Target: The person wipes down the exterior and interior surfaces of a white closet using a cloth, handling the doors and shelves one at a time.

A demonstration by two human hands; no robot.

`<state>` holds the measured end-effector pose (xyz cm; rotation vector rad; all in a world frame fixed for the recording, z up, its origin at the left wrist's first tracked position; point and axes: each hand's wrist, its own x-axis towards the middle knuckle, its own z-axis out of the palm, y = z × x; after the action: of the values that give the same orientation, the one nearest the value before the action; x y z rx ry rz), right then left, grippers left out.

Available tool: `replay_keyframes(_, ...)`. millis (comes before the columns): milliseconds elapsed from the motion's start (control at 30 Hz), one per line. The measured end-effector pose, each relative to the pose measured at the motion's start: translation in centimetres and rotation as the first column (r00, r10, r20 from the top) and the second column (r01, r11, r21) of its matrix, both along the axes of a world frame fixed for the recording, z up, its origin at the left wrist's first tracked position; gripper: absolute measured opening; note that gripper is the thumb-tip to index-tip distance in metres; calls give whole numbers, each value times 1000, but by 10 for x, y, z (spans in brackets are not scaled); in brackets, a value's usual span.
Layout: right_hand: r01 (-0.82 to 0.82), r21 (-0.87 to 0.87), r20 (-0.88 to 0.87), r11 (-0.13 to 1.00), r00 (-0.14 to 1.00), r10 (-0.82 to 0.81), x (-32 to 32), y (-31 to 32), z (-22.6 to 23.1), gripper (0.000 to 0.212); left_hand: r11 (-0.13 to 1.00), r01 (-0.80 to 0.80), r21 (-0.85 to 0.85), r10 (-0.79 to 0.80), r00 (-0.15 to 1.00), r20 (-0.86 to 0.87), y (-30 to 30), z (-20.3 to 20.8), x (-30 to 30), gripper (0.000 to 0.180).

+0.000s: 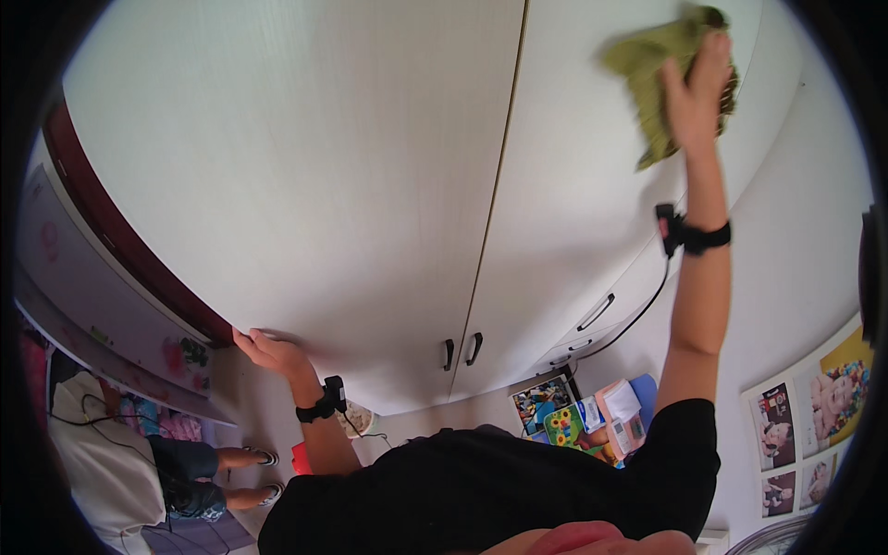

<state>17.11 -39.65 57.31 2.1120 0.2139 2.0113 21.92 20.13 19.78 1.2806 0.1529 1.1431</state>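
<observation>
A tall pale wardrobe fills the view, with a left door (314,176) and a right door (564,194) divided by a dark seam. High on the right door, my right hand (696,102) presses a green cloth (652,69) against the surface. The thumb is spread, and the cloth bunches around the fingers and hangs loose on the left side. My left hand (271,353) rests at the lower left edge of the wardrobe with fingers extended and nothing visible in it. A black strap device (698,233) is on my right wrist, another (322,402) on my left.
Black handles (449,354) project near the seam, with drawers (601,310) to the right. Books and papers (592,421) lie low beyond my torso. Another person (116,449) stands at the lower left beside shelving. Framed photos (795,425) hang on the right wall.
</observation>
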Motion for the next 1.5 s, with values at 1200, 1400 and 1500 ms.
replay_keyframes(1200,-464,774,282,432,862,421,6,87,-347,90,993,-50,112,46,998,35,-10,13,3,54)
replay_keyframes(1400,-518,854,450,-37,703,551,3,52,-386,67,544,-603,584,440,797,413,-22,22,-10,58)
replay_keyframes(1500,-539,832,450,127,792,413,14,5,-409,35,602,-501,621,162,839,519,-43,23,-11,53)
